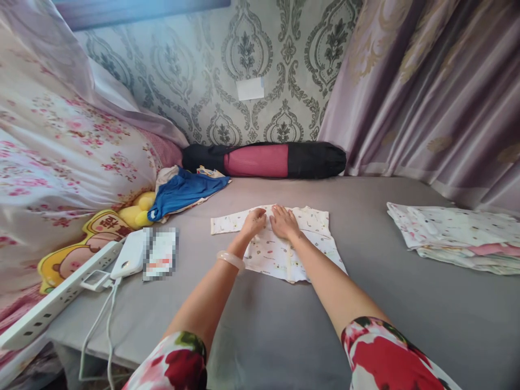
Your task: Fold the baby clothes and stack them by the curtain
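A small white printed baby shirt [280,246] lies spread on the grey bed sheet [284,325] in the middle. Both my hands rest on its upper part, side by side and almost touching. My left hand [254,221] has its fingers curled down onto the cloth near the left sleeve; a pale bangle [231,260] sits on that wrist. My right hand [284,221] lies flat on the shirt with fingers stretched forward. Neither hand lifts the cloth.
A stack of folded printed garments [455,235] lies at the right. A blue garment [184,192] and a yellow plush toy [136,212] lie at the left, with a white power strip [52,303], a charger and cables. A black-and-red roll [264,160] lies against the wall.
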Available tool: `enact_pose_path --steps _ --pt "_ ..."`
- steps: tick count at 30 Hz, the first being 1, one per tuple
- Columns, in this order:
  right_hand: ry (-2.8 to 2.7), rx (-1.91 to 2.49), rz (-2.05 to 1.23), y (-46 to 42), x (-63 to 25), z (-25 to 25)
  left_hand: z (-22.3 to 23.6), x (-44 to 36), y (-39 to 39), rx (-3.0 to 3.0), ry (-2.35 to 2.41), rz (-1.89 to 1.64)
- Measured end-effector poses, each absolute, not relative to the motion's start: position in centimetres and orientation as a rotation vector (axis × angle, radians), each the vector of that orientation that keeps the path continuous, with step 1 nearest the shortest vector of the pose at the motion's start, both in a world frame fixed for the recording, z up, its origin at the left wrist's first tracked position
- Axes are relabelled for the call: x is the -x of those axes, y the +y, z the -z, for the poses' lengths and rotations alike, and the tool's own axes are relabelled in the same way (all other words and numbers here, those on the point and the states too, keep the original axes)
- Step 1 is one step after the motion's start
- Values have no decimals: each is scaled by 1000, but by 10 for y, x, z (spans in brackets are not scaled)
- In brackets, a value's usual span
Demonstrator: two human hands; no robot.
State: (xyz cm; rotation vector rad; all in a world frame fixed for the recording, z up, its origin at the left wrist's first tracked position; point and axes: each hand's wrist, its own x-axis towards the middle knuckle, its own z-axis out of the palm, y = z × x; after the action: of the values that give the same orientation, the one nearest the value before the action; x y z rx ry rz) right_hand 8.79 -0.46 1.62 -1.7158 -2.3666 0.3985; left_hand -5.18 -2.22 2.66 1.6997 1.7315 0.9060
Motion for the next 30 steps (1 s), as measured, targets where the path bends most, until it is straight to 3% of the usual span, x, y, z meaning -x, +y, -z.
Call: enact_pose_path --steps 12,17,30 --pt "-2395 1747 -355 -1 -71 -28 -47 148 -53 -1517 2700 -430" --pt "-2370 1624 -447 -6 -43 -24 -40 165 -54 -1403 2673 -356" --pt "-2290 1617 -399 -16 -30 -9 -39 182 -34 -1183 2470 -561"
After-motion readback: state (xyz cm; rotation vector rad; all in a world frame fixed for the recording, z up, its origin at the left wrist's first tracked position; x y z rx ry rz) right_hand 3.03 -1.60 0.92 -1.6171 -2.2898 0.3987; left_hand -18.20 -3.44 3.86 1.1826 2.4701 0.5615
